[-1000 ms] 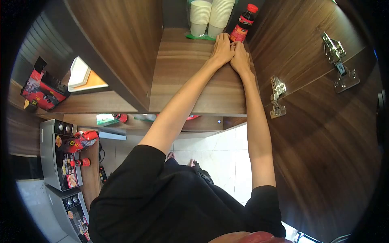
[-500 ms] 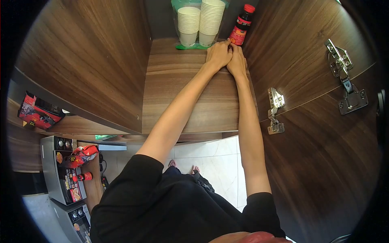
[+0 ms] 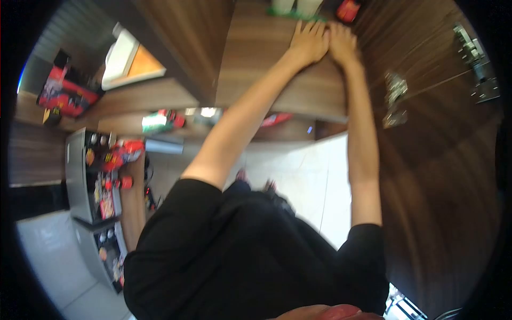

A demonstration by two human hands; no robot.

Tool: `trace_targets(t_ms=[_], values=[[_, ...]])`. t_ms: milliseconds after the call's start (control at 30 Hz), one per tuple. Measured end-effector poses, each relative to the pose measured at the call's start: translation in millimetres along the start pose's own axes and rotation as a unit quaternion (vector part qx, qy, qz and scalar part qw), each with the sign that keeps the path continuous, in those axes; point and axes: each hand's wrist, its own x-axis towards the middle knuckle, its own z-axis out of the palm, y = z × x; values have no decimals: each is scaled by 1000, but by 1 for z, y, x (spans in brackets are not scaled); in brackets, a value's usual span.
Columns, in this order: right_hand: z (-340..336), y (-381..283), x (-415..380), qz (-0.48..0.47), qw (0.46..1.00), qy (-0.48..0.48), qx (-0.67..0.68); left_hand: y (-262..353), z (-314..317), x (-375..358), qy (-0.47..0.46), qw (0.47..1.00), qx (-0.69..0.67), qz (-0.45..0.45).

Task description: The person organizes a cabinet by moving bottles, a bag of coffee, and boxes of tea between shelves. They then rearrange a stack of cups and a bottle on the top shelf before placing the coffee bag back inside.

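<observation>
My left hand (image 3: 309,44) lies palm down on the wooden cabinet shelf (image 3: 277,80), its fingers stretched out and apart. Beside it my right hand (image 3: 343,45) also rests on the shelf with its fingers extended; nothing shows in either hand. Just beyond my right fingertips stands a bottle with a red label (image 3: 348,9), cut off by the top of the view. Past my left fingers are stacks of white paper cups (image 3: 308,6) in a green-edged plastic bag (image 3: 282,13), of which only the bottom shows. The picture is blurred by motion.
An open cabinet door (image 3: 437,176) with metal hinges (image 3: 396,98) stands on the right. In the left compartment are a red-and-black packet (image 3: 69,92) and a white open box (image 3: 125,58). Ovens (image 3: 80,176) with red packages sit at lower left.
The view has tipped downward, so the bottle and cups sit higher and are mostly cut off. My hands have come away from the bottle's base, and their fingers have spread.
</observation>
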Motion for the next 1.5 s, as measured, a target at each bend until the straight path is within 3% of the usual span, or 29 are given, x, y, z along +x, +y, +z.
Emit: trace_targets(t_ms=[33, 100, 167, 200, 300, 367, 433, 500, 567, 633, 667, 700, 767, 833, 900, 933, 1033, 1100, 1233, 1333, 1500], values=[[1, -1, -10, -28, 999, -16, 15, 2, -8, -13, -27, 998, 56, 9], [54, 36, -13, -114, 992, 26, 45, 7, 4, -29, 7, 998, 27, -50], [5, -9, -52, -91, 994, 32, -48, 7, 0, -58, 136, 986, 84, 42], [-6, -15, -64, -77, 997, -4, 20, 8, -5, -66, 205, 968, 112, 91], [-45, -45, -118, -107, 993, 41, 10, 49, -97, -119, -13, 984, 148, 101], [-89, -80, -151, -17, 994, 8, 105, 69, -122, -150, 1, 998, 59, 32], [-111, -106, -181, 25, 993, 56, 104, 86, -151, -181, -4, 1000, 15, -8], [-106, -123, -209, 73, 975, 125, 169, 100, -169, -222, -13, 999, 47, 8], [-97, -148, -241, 107, 955, 218, 171, 108, -167, -276, 44, 994, -87, -52], [-81, -163, -271, 111, 938, 224, 240, 101, -151, -312, 87, 984, -122, -98], [-69, -161, -293, 163, 916, 84, 357, 92, -146, -321, 53, 977, -143, -147], [-53, -160, -317, 208, 860, -56, 463, 79, -140, -325, 21, 967, -161, -194], [-10, -156, -366, 228, 778, -220, 542, 58, -124, -322, -28, 951, -161, -263], [29, -140, -419, 43, 816, -342, 463, 38, -109, -312, -60, 941, -126, -307], [23, -144, -431, 81, 775, -397, 485, 18, -89, -306, -113, 956, -17, -270], [3, -153, -421, 163, 757, -378, 508, 10, -77, -305, -147, 953, 25, -264], [-2, -157, -424, 238, 764, -299, 520, 1, -64, -297, -168, 958, 95, -214], [0, -154, -425, 259, 787, -261, 496, -3, -59, -296, -124, 978, 63, -153], [0, -151, -421, 313, 797, -161, 490, 24, -70, -300, -140, 983, 43, -114], [5, -143, -425, 358, 775, -115, 507, 39, -87, -294, -124, 981, 29, -147], [26, -133, -439, 379, 741, -76, 549, 61, -121, -288, -56, 993, 3, -101]])
